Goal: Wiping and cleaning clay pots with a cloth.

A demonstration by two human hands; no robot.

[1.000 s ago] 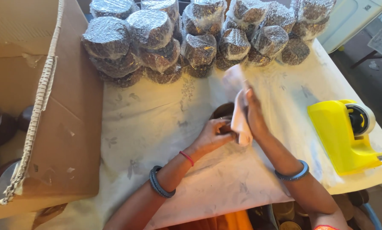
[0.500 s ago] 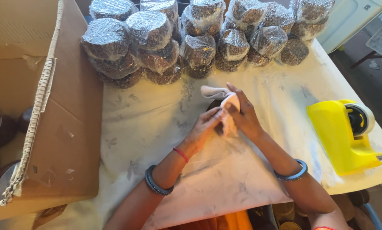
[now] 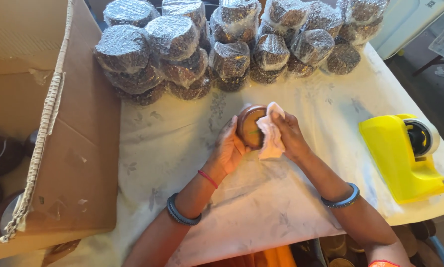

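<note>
The left hand (image 3: pixel 228 147) is gripping a brown bowl (image 3: pixel 250 126) above the table (image 3: pixel 172 148) middle; the right hand (image 3: pixel 290 136) is pressing a white cloth (image 3: pixel 270 136) into it, fingers closed

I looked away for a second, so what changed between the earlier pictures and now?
The right hand brought the white cloth down from an upright hold and now presses it against the round brown bowl. That bowl, mostly hidden before, now shows its inside, tipped up in the left hand. The wrapped bundles, cardboard box and yellow tape dispenser stayed put.
</note>
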